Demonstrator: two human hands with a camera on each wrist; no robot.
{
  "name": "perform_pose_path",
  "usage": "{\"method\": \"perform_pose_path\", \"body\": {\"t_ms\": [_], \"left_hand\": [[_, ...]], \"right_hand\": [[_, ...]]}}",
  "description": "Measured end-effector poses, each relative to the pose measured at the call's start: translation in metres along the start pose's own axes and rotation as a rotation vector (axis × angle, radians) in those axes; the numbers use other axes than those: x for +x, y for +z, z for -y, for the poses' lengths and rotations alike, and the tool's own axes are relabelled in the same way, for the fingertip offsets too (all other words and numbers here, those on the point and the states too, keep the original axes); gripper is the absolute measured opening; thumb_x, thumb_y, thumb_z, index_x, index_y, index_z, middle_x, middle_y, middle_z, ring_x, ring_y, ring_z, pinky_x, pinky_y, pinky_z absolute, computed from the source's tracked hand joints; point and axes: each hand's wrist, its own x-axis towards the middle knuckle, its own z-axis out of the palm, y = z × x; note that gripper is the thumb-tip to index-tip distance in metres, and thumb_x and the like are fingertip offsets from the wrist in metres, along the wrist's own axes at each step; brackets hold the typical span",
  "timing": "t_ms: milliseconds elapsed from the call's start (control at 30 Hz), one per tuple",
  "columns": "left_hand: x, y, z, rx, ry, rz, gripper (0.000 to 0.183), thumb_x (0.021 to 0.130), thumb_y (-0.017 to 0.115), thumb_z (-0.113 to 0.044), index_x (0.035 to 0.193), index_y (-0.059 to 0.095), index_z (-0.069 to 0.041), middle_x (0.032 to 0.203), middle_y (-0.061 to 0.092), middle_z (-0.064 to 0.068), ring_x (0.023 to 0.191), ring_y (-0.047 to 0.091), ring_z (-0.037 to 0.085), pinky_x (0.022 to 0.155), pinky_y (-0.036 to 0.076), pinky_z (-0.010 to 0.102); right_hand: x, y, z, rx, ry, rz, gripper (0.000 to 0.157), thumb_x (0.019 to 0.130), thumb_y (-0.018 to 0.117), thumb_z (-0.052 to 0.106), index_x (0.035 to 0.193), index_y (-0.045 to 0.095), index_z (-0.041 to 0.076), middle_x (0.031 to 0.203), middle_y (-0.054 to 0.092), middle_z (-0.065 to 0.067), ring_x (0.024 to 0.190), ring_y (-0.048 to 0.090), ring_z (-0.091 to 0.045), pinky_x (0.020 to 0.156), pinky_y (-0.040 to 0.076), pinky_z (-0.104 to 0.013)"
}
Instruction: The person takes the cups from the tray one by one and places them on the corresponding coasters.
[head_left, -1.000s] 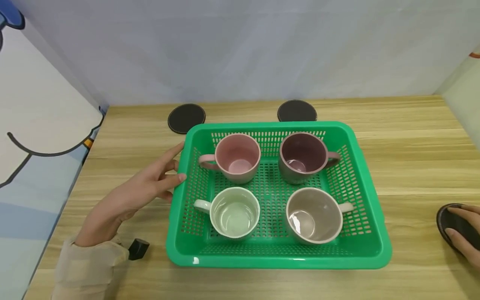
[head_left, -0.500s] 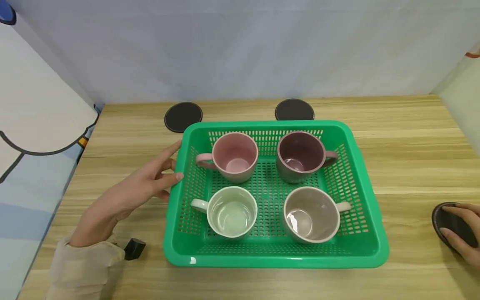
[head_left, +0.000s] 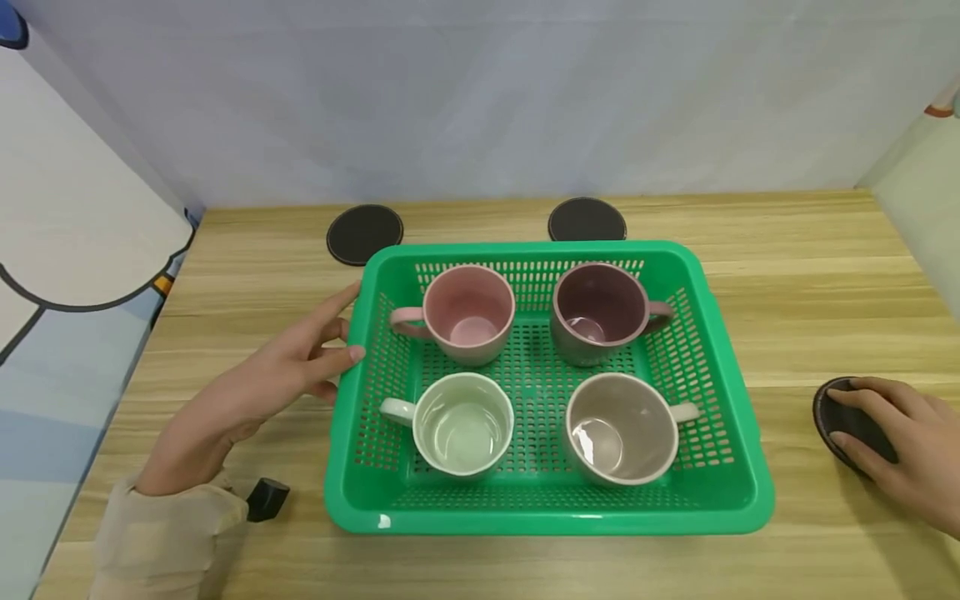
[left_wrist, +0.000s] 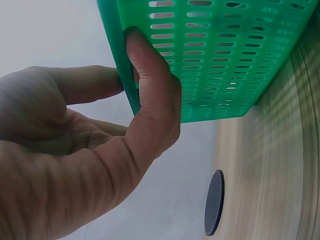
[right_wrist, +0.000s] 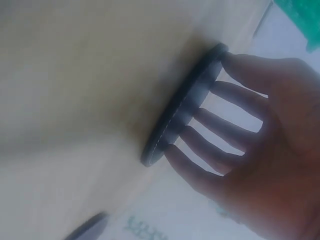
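A green perforated plastic basket [head_left: 551, 523] stands on the table, holding a pink mug [head_left: 471, 354], a dark mauve mug [head_left: 588, 346], a pale mint mug [head_left: 463, 429] and a beige mug [head_left: 626, 421]. At its left side my left hand [head_left: 292, 358] grips the rim between thumb and fingers, as the left wrist view also shows. To the right of the basket, my right hand [head_left: 911, 442] presses its fingertips on top of a round black coaster [head_left: 843, 437], which lies flat on the table. In the right wrist view the fingers [right_wrist: 227, 127] are spread over that coaster.
Two more black coasters lie behind the basket, one at the left [head_left: 365, 234] and one farther right [head_left: 587, 220], partly hidden by the basket's back rim. A pale cloth wall [head_left: 480, 100] closes off the table's back. A black block [head_left: 267, 500] sits at my left wrist.
My right hand has slid leftward with the coaster, closer to the basket. The left hand stays at the rim, and the mugs keep their places. The whole view has shifted slightly.
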Motion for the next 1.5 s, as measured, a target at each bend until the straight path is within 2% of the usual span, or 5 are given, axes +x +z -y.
{"method": "perform_pose_path", "body": {"t_ms": [267,467,733,1033,1500], "left_hand": [[0.001,0.000,-0.001,0.009,-0.005,0.001,0.077,0.111,0.050,-0.018,0.170,0.001,-0.030,0.136,0.054,0.026,0.098,0.072,0.020,0.079,0.063,0.038],[0.000,0.000,0.000,0.003,-0.008,-0.003,0.077,0.111,0.050,-0.018,0.170,0.000,-0.029,0.139,0.052,0.026,0.099,0.071,0.019,0.079,0.063,0.038],[0.000,-0.001,0.001,0.005,-0.004,0.000,0.076,0.112,0.049,-0.018,0.169,0.000,-0.031,0.146,0.050,0.026,0.100,0.072,0.021,0.080,0.063,0.039],[0.000,0.000,0.000,0.000,0.006,0.001,0.077,0.112,0.049,-0.017,0.170,0.000,-0.029,0.147,0.049,0.027,0.099,0.073,0.021,0.079,0.064,0.039],[0.000,0.000,0.000,0.001,0.004,0.001,0.078,0.112,0.050,-0.018,0.169,-0.001,-0.029,0.145,0.050,0.027,0.099,0.073,0.019,0.079,0.064,0.038]], "right_hand": [[0.016,-0.002,0.012,-0.006,-0.035,0.080,0.042,0.110,0.054,0.037,0.120,0.065,-0.003,0.124,0.056,-0.036,0.102,0.053,-0.060,0.086,0.041,-0.072],[0.030,-0.002,0.015,-0.013,-0.031,0.147,0.029,0.102,0.069,0.020,0.123,0.064,0.001,0.126,0.056,-0.033,0.106,0.053,-0.060,0.088,0.041,-0.071],[0.047,0.000,0.018,0.000,-0.032,0.217,0.040,0.089,0.080,0.005,0.125,0.065,0.004,0.130,0.057,-0.029,0.109,0.051,-0.059,0.086,0.044,-0.070],[0.069,0.002,0.025,-0.003,-0.057,0.240,0.042,0.087,0.082,0.006,0.126,0.066,0.004,0.127,0.059,-0.029,0.106,0.055,-0.057,0.080,0.049,-0.069],[0.102,0.009,0.027,0.047,-0.101,0.282,0.045,0.085,0.083,0.004,0.126,0.065,0.002,0.128,0.060,-0.028,0.111,0.056,-0.055,0.090,0.046,-0.067]]}}
